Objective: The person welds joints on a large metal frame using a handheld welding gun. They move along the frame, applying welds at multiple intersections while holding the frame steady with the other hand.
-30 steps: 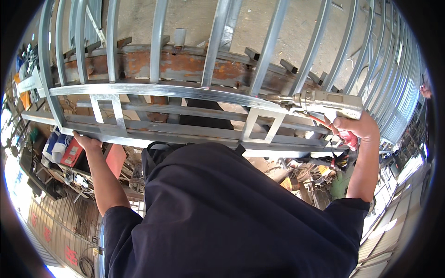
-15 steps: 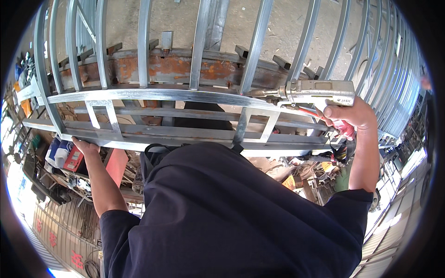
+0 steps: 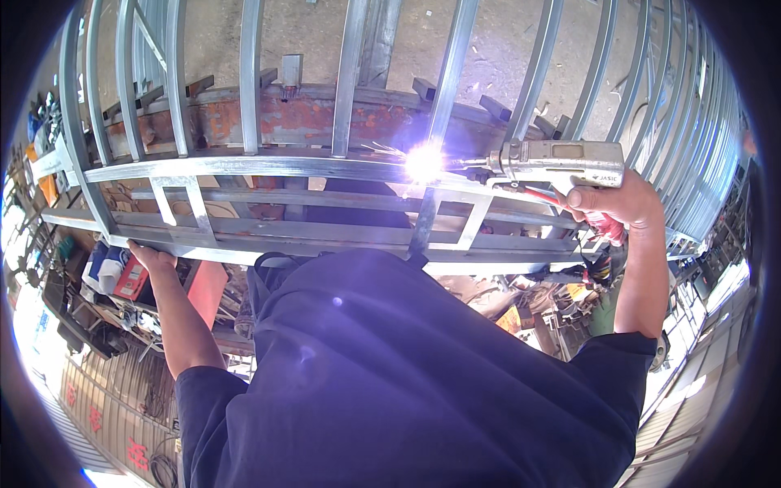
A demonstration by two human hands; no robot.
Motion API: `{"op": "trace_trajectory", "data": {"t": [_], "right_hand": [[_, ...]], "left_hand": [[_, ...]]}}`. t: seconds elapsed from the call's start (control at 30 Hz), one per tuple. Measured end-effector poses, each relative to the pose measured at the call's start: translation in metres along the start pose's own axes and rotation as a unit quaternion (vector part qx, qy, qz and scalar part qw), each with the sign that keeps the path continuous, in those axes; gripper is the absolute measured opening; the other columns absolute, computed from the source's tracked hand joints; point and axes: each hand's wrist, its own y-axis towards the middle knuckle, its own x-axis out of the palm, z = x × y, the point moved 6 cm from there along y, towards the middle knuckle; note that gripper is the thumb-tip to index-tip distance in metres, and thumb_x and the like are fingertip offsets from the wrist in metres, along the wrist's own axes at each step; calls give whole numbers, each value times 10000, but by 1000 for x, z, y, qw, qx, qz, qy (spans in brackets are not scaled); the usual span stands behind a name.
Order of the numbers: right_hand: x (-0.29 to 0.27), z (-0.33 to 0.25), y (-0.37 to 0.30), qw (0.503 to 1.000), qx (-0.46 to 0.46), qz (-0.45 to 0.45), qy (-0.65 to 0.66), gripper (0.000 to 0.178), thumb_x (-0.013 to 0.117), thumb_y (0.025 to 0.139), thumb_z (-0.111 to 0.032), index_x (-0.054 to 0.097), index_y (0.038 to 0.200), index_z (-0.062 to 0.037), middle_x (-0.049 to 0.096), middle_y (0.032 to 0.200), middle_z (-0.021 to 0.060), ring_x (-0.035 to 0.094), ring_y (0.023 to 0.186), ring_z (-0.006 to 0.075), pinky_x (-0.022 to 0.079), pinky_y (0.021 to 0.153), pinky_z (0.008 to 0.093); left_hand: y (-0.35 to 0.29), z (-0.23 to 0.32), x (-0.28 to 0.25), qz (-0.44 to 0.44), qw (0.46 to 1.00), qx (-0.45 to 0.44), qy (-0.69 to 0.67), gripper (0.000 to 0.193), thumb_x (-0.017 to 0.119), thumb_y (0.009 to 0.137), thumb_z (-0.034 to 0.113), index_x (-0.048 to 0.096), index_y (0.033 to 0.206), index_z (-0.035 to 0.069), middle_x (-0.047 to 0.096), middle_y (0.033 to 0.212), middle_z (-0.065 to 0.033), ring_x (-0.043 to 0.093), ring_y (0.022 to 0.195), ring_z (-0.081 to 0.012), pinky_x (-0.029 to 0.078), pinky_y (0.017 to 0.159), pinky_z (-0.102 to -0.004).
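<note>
My right hand (image 3: pixel 618 202) is closed round the grip of a pale, pistol-shaped welding gun (image 3: pixel 561 160). Its nozzle points left at a joint where an upright bar (image 3: pixel 449 85) meets a horizontal rail (image 3: pixel 285 167) of a galvanized metal frame. A bright white-violet arc (image 3: pixel 424 164) burns there and throws sparks leftward, hiding the joint itself. At the near left, my left hand (image 3: pixel 153 257) rests against the frame's lower rail (image 3: pixel 195 246), with its thumb up on the edge. Part of that hand's fingers is hidden below the rail.
Behind the frame runs a rusty steel beam (image 3: pixel 215 122) with short stubs of square tube. Many upright bars curve away at the right. A red box (image 3: pixel 134 279) and other workshop items lie below at the left. Red cable (image 3: pixel 545 198) hangs by the gun.
A welding arc with sparks has lit at the gun's tip, casting violet light over my shirt. The gun and both hands have barely moved.
</note>
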Motion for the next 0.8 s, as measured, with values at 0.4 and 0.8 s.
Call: {"op": "trace_trajectory", "data": {"t": [0.4,0.8], "right_hand": [[-4,7,0,1000,-15,-3,11,594,897,853,-292,654,1304,10,719,905,109,658,712,165,551,599,321],[-7,9,-2,1000,-17,-3,7,603,909,834,-329,665,1275,1,719,882,96,665,699,156,550,591,311]], "left_hand": [[1,-1,1,-8,1000,-4,8,751,307,1043,671,479,1567,160,513,1586,-81,507,1428,-331,410,1198,-526],[6,0,-4,-4,1000,5,5,724,315,1063,635,489,1555,133,521,1577,-86,512,1423,-319,413,1203,-486]]}}
